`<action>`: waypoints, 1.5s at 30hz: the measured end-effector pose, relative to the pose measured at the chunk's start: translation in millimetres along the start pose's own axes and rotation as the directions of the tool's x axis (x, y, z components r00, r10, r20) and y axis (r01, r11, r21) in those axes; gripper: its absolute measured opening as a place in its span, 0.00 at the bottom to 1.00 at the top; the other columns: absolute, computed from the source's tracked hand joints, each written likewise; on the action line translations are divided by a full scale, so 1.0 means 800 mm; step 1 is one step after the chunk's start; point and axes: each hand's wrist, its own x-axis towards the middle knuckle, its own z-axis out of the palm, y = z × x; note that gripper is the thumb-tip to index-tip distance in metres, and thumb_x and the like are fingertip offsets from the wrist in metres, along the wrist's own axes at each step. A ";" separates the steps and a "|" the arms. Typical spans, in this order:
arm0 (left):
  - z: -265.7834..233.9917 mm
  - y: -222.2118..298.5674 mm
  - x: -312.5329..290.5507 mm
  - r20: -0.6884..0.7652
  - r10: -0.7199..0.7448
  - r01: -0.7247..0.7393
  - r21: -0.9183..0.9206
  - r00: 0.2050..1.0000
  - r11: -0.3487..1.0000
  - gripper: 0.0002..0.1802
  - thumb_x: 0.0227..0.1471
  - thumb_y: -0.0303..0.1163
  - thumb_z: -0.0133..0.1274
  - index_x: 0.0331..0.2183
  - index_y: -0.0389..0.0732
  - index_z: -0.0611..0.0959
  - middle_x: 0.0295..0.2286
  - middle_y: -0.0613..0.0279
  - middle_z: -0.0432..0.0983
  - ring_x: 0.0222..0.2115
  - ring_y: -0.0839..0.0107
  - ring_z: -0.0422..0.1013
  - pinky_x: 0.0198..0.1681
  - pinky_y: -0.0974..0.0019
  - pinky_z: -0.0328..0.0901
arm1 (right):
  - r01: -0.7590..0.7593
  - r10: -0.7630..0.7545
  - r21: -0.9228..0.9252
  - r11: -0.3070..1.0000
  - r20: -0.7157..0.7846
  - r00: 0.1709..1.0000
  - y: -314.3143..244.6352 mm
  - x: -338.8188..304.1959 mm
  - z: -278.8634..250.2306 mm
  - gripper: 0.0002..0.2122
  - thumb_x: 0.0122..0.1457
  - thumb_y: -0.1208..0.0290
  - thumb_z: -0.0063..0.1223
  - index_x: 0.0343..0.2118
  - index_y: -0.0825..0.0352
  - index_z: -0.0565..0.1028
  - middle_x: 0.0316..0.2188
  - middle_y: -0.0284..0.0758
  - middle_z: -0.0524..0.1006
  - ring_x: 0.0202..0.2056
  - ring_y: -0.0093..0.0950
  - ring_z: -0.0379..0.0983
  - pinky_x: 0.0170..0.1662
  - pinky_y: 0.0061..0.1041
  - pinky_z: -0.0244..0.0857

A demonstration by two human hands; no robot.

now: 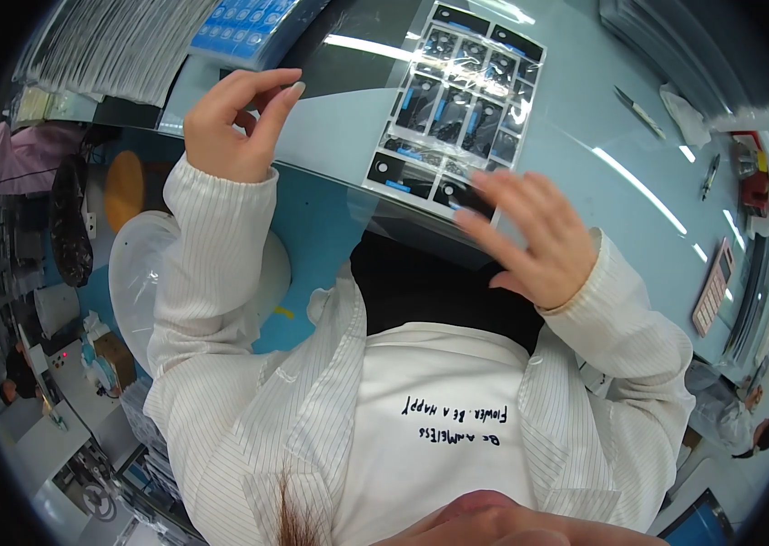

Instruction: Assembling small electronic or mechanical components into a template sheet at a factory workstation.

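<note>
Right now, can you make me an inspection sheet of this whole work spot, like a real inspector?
Surface: pale blue table, shiny, with light streaks.
Job's things: white-edged sheet of black pieces with blue tabs.
Clutter: slim pointed tool, crumpled white tissue, pen, pink calculator, all to the right.
Hands: right hand open at the sheet's near edge, touch unclear; left hand pinching near a dark panel, grip on anything unclear.
Cables: nothing seen.
Surroundings: grey stack and blue pack at upper left.
</note>
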 end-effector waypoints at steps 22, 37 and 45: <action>0.021 0.013 -0.023 0.404 0.312 -0.073 -0.508 0.860 0.858 0.17 0.37 0.29 0.66 0.34 0.40 0.83 0.41 0.55 0.74 0.44 0.59 0.70 0.47 0.60 0.65 | -0.233 0.515 0.767 0.597 -0.144 0.845 0.013 0.016 0.018 0.04 0.46 0.81 0.59 0.27 0.69 0.79 0.26 0.36 0.77 0.27 0.24 0.70 0.32 0.21 0.61; 0.052 0.020 0.013 0.483 0.009 0.139 -0.270 0.876 0.953 0.07 0.43 0.31 0.62 0.24 0.37 0.83 0.27 0.62 0.75 0.27 0.70 0.72 0.32 0.70 0.67 | -0.283 0.449 0.466 0.838 -0.296 0.843 0.059 0.024 0.028 0.05 0.43 0.79 0.63 0.24 0.69 0.78 0.29 0.36 0.77 0.33 0.29 0.72 0.36 0.24 0.65; 0.060 0.027 0.009 0.355 0.119 -0.058 -0.179 0.927 0.982 0.06 0.40 0.27 0.62 0.21 0.36 0.81 0.24 0.60 0.74 0.23 0.68 0.71 0.26 0.70 0.67 | -0.262 0.363 0.330 0.907 -0.294 0.884 0.061 0.028 0.030 0.06 0.42 0.80 0.63 0.25 0.68 0.77 0.32 0.37 0.75 0.33 0.32 0.71 0.36 0.26 0.65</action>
